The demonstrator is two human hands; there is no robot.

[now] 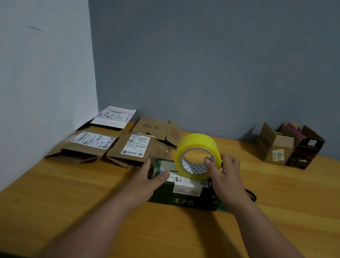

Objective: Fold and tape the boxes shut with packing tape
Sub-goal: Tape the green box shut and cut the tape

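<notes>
A dark green box [183,197] with a white shipping label stands on the wooden table [73,202] in front of me. My right hand [227,172] grips a large yellow roll of packing tape [196,146], thumb inside the core, and holds it upright on the box's top. My left hand [149,179] rests on the box's left top edge with straight fingers, thumb lying on the lid. Whether a strip of tape runs from the roll onto the box is not clear.
Several flattened brown cardboard boxes [87,147] with labels lie at the back left by the wall corner. At the back right stand an open brown box [274,148] and a dark box [305,151]. A small dark object [251,193] lies just right of the green box.
</notes>
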